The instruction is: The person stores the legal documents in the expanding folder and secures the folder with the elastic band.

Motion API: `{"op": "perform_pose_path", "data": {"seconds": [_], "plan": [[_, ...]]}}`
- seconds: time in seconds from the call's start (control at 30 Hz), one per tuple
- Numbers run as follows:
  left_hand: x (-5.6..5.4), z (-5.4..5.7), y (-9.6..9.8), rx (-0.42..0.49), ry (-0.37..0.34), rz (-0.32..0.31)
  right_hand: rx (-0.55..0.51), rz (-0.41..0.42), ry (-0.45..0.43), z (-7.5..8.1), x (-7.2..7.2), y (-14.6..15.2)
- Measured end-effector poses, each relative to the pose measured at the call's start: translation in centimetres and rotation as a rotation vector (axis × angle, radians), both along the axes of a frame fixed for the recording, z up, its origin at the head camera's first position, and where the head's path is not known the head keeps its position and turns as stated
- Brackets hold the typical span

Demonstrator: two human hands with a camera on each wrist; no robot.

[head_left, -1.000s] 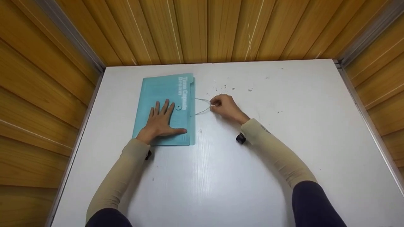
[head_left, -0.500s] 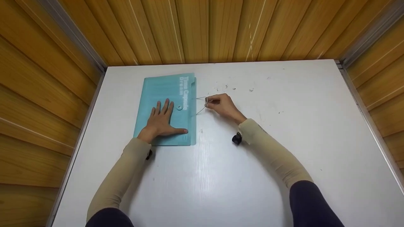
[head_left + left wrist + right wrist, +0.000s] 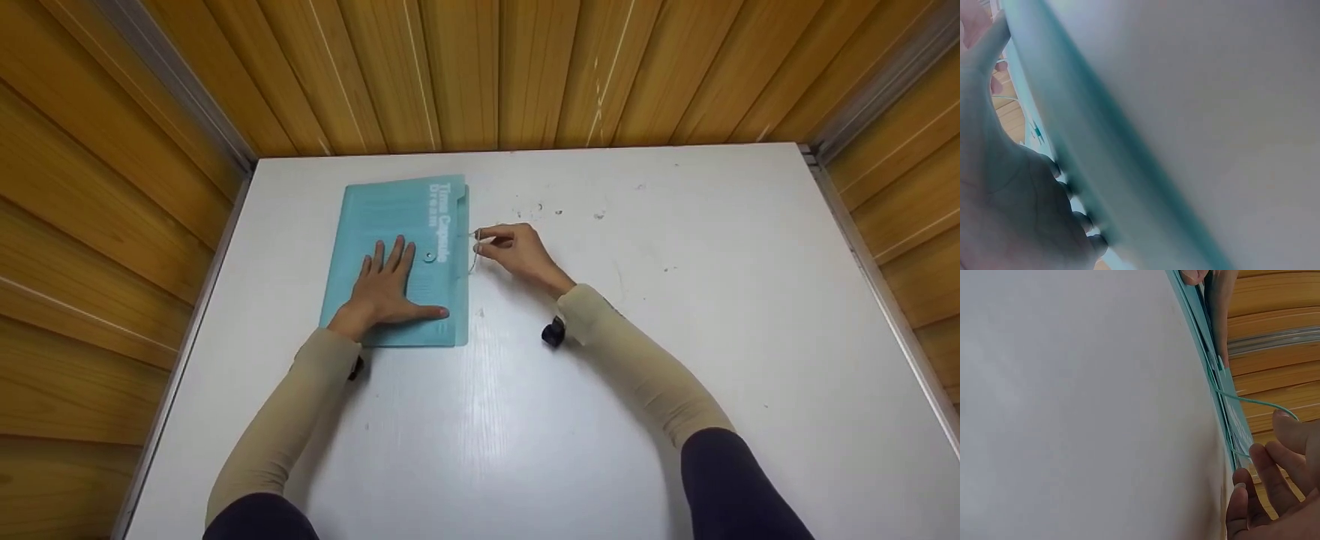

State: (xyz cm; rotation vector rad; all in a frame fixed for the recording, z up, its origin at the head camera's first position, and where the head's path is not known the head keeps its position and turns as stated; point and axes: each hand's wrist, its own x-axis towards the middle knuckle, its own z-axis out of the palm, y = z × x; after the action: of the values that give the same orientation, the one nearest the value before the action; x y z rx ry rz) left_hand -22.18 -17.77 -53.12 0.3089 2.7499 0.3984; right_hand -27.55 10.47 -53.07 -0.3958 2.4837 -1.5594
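Note:
A teal plastic file folder (image 3: pixel 382 206) with white lettering lies flat on the white table. My left hand (image 3: pixel 386 292) rests spread on it, fingers straight and thumb out toward its right edge. A small round button (image 3: pixel 429 257) sits on the flap near those fingertips. From the folder's right edge comes a thin elastic cord (image 3: pixel 1255 402), which my right hand (image 3: pixel 521 251) holds between thumb and fingers, just beside the edge. In the right wrist view the cord loops from the folder's layers to the right hand (image 3: pixel 1280 478).
The white table (image 3: pixel 600 390) has small dark marks beyond the right hand. Wood-look panel walls (image 3: pixel 525 75) stand behind and at both sides. A small black device (image 3: pixel 553 332) is at the right wrist.
My right hand has moved left with the cord, from away from the folder to close by its edge, and the loop has slackened. The left hand stays on the folder.

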Motion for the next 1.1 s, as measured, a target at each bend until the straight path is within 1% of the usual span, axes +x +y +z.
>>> {"op": "perform_pose_path", "data": {"seconds": [0.13, 0.37, 0.6, 0.7, 0.8, 0.97, 1.1], "plan": [[0.0, -0.1, 0.0, -0.002, 0.007, -0.002, -0.005, 0.007, 0.016, 0.2, 0.0, -0.7], [0.1, -0.1, 0.2, -0.006, 0.019, -0.005, 0.015, 0.045, 0.055, 0.4, -0.2, -2.4], [0.2, 0.1, 0.0, 0.004, 0.037, -0.004, 0.044, 0.071, 0.130, 0.6, -0.4, -4.1], [0.2, 0.0, -0.1, 0.003, 0.038, -0.006, 0.063, 0.085, 0.148, 0.8, -0.3, -4.7], [0.2, 0.0, -0.2, -0.005, 0.043, -0.007, 0.095, 0.100, 0.154, 0.9, -0.4, -5.4], [0.0, 0.0, -0.4, -0.015, 0.044, -0.006, 0.159, 0.128, 0.137, 1.2, -0.5, -6.6], [0.0, 0.1, -0.5, -0.014, 0.042, -0.005, 0.198, 0.148, 0.140, 1.1, -0.5, -7.5]]}}
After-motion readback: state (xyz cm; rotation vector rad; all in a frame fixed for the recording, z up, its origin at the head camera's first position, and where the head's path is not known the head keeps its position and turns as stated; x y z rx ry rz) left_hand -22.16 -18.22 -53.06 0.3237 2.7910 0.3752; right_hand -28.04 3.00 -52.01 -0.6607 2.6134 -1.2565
